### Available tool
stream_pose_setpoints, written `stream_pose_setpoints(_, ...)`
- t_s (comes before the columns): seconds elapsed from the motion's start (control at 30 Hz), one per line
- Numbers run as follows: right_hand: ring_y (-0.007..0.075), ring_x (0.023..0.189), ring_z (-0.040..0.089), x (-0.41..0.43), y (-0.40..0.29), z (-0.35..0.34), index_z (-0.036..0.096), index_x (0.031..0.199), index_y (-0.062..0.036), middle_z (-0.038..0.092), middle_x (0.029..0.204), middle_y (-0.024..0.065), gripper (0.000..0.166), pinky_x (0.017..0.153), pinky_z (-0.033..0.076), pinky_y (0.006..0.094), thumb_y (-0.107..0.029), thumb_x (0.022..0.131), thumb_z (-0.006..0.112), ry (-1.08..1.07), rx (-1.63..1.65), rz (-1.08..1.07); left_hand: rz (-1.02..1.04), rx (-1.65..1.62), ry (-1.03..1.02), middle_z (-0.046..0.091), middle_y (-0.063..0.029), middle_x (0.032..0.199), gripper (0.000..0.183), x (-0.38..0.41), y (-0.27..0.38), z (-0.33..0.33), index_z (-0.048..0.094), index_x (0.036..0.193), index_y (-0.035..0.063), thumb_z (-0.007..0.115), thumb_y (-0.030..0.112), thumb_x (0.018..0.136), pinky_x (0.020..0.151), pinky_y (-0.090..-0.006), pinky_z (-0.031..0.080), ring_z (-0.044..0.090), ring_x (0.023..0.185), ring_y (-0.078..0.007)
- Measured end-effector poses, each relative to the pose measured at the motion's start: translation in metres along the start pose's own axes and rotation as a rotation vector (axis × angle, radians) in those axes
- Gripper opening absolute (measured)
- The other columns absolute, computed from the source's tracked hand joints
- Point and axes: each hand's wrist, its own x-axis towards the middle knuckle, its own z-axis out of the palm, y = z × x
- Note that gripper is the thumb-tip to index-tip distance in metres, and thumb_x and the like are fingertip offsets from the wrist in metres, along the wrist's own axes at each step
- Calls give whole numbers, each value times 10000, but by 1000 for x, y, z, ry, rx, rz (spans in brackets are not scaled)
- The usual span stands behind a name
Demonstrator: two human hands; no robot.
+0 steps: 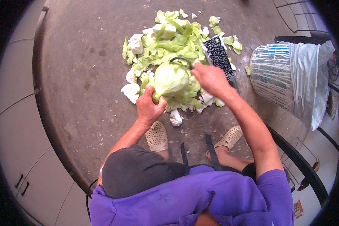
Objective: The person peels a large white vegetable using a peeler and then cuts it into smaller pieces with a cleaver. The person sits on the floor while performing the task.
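My left hand [150,108] grips the narrow stem end of a pale green, largely peeled gourd [171,78] at the centre of the view. At the gourd's upper right, my right hand [210,78] is closed around a peeler or similar tool with a curved black part [182,59]; its cutting edge cannot be made out. Under and beyond the gourd spreads a heap of green peelings [172,46] on the floor, with white pith chunks [130,92] among them. A flat object with a black-and-white speckled surface [218,58] lies on the heap's right side.
Right of the heap stands a paint-streaked bucket [271,73] with a clear plastic bag [308,82] over its rim. My feet, in beige perforated clogs [157,137], rest on the concrete floor [81,70]. Pale cabinets [19,141] line the left, and a black curved bar [296,161] is at the right.
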Motion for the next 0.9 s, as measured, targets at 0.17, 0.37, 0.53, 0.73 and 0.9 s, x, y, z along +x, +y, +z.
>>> stream_pose_setpoints(0.17,407,761,578,11,49,7,532,888,-25,582,784,226,312,664,437,468,-322,925,446,154,171,-1,45,-14,2,516,-134,587,284,-11,-10,5,430,853,67,636,150,676,519,-418,453,554,531,-342)
stream_pose_setpoints(0.37,334,713,546,11,26,24,501,848,8,556,757,181,339,677,428,403,-306,941,416,-8,368,-23,-144,-69,-101,497,-125,607,341,-6,-3,-3,386,881,64,643,157,676,524,-410,438,552,541,-324)
stream_pose_setpoints(0.53,343,738,546,10,24,34,499,871,5,557,765,188,335,695,421,416,-310,942,410,-54,372,-28,-251,-281,-152,556,-98,652,296,1,-1,-6,371,890,57,600,153,728,498,-350,439,570,533,-234)
stream_pose_setpoints(0.73,426,818,574,9,21,28,544,902,-5,601,839,243,361,722,431,495,-344,929,423,-43,348,-12,-714,-667,-345,575,-114,887,206,17,-8,-10,416,948,66,495,199,811,492,-240,501,627,636,-182)
stream_pose_setpoints(0.9,394,786,551,8,21,29,506,880,-1,570,807,216,338,708,418,446,-318,941,406,-37,316,-22,-863,-873,-404,588,-118,882,348,27,2,-15,450,1072,47,489,272,809,533,-244,498,617,618,-181)
